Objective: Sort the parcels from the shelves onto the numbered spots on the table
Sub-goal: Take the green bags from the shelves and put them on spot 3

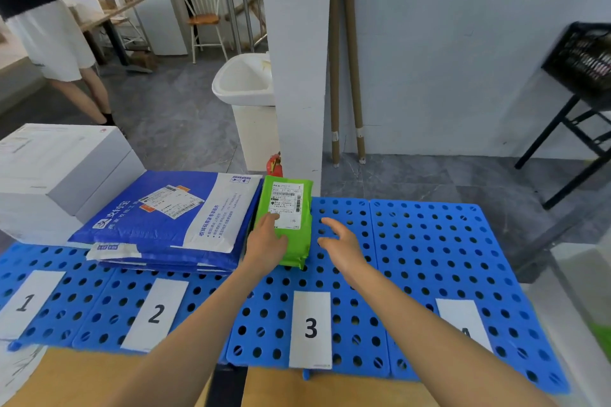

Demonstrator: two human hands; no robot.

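Observation:
A green parcel (295,208) with a white label lies on the blue perforated mat (429,258), above the card marked 3 (310,329). My left hand (266,246) rests flat on its near left part, fingers on the label. My right hand (340,243) hovers just right of the parcel, fingers spread, holding nothing. Blue mailer bags (165,221) are stacked above the card marked 2 (155,314). White boxes (59,175) stand above the card marked 1 (24,302). A fourth card (463,324) at the right is partly hidden by my right forearm.
A white pillar (296,59) rises just behind the table. A white bin (244,82) and two cardboard tubes (350,59) stand by it. A black crate on a stand (582,59) is at the far right. A person (49,29) stands at the far left.

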